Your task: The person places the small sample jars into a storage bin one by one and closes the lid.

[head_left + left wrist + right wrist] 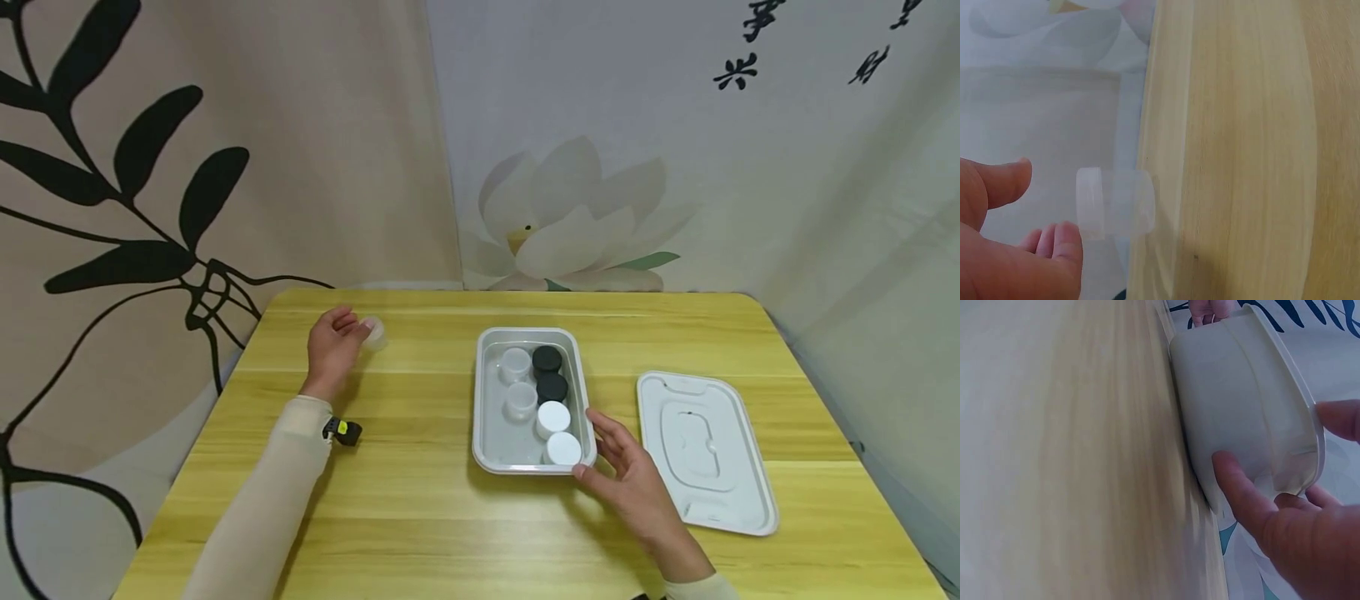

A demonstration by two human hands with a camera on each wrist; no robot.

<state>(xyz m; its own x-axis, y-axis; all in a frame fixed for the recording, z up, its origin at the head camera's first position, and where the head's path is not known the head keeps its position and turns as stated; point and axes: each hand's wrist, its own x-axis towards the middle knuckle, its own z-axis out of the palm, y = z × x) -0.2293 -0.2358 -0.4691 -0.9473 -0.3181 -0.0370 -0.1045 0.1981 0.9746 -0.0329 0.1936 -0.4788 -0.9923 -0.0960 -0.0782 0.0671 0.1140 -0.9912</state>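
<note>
A small translucent jar with a frosted lid (pixel 1090 203) stands upright on the table at the back left. Beside its lid is my left hand (pixel 333 350), thumb well apart from the fingers; whether a fingertip touches the lid, I cannot tell. My right hand (pixel 626 475) holds the near right corner of a white rectangular box (pixel 480 408), with thumb and fingers against its rim and outer wall. Inside the box, two clear jars (pixel 521 401) form a left column. To their right run two black lids (pixel 552 388), then two white lids (pixel 562 448) nearer me.
The box's white lid (pixel 708 458) lies flat on the table to the right of the box. A patterned curtain (pixel 337 150) hangs behind the wooden table (pixel 405 533). A small black device (pixel 345 432) is strapped to my left wrist.
</note>
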